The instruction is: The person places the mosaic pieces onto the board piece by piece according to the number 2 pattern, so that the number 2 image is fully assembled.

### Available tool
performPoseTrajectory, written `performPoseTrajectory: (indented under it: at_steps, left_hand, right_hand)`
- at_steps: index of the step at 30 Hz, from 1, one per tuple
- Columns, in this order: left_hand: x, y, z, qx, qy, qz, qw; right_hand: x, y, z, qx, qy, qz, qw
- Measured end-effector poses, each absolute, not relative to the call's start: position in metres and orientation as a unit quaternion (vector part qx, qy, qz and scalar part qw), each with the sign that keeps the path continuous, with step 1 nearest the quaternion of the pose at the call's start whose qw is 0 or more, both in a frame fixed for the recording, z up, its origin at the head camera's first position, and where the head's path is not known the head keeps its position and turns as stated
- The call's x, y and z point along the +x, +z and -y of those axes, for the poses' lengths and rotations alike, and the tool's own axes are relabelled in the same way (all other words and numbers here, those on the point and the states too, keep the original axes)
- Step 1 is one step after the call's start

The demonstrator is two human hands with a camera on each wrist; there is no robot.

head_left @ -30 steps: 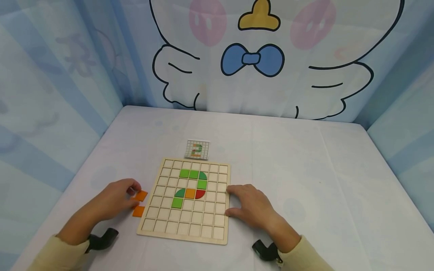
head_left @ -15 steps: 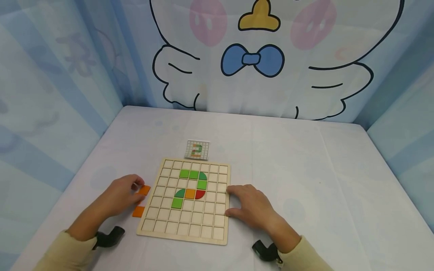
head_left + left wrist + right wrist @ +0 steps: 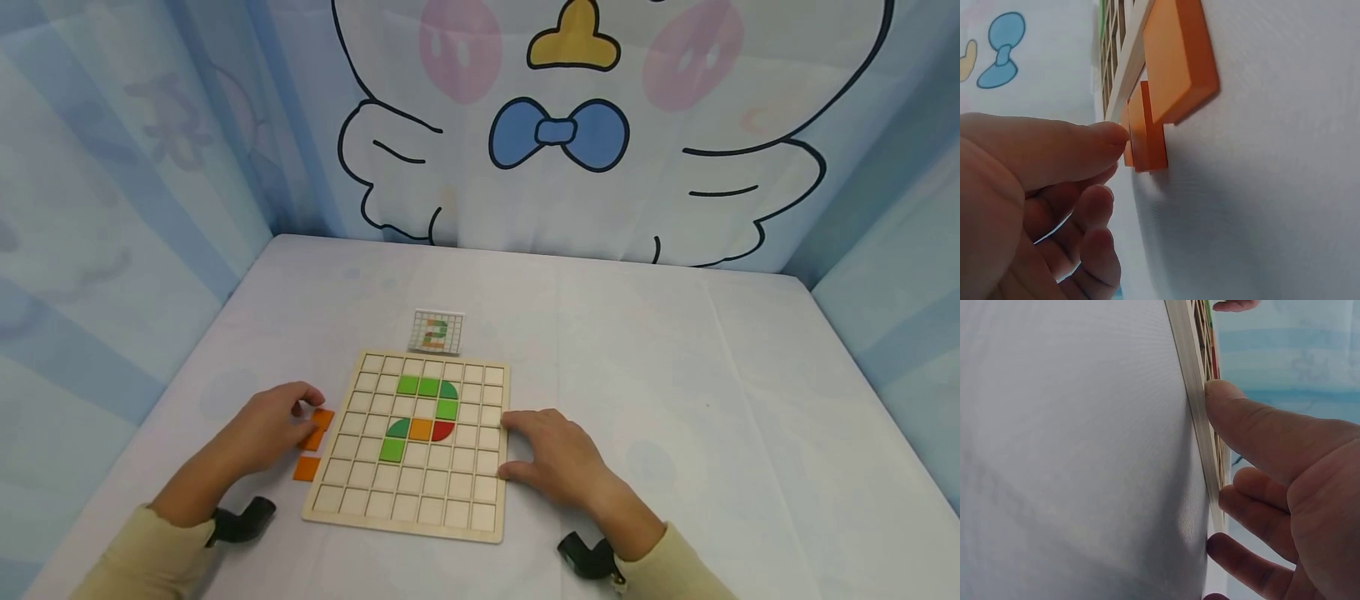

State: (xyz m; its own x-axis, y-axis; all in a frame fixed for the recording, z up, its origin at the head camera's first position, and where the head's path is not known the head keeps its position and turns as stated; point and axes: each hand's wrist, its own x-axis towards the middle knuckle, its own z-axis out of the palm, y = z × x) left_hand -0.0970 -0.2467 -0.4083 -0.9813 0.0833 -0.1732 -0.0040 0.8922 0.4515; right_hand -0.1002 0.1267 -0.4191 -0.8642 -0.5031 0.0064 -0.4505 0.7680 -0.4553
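Note:
My left hand (image 3: pixel 270 427) is at the wooden board's left side, thumb and index fingertips close beside a flat orange tile (image 3: pixel 324 418). A second orange tile (image 3: pixel 310 441) lies against that one, and a third orange tile (image 3: pixel 306 469) lies nearer me. In the left wrist view my thumb tip overlaps the edge of the far tiles; the other fingers bend loosely below. My right hand (image 3: pixel 557 454) rests its thumb and fingertips along the right edge of the gridded board (image 3: pixel 407 524). Green, red and orange pieces (image 3: pixel 421 428) sit in its middle squares.
A small card (image 3: pixel 437 332) with a coloured grid pattern lies just behind the board. Black wrist-worn cameras (image 3: pixel 243 522) sit below both hands. Patterned cloth walls (image 3: pixel 555 200) stand at the back and sides of the white-covered table (image 3: pixel 675 375).
My left hand has moved right and slightly away from me, and the two far orange tiles have shifted toward the board; more of them shows now. The right hand has stayed still.

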Motion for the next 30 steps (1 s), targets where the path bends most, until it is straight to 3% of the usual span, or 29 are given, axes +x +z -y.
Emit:
performPoseTrajectory:
  at_steps: [30]
  left_hand:
    - [-0.106, -0.409, 0.259, 0.062, 0.188, -0.976, 0.093]
  right_hand:
    - [-0.1, -0.418, -0.127, -0.254, -0.23, -0.937, 0.063]
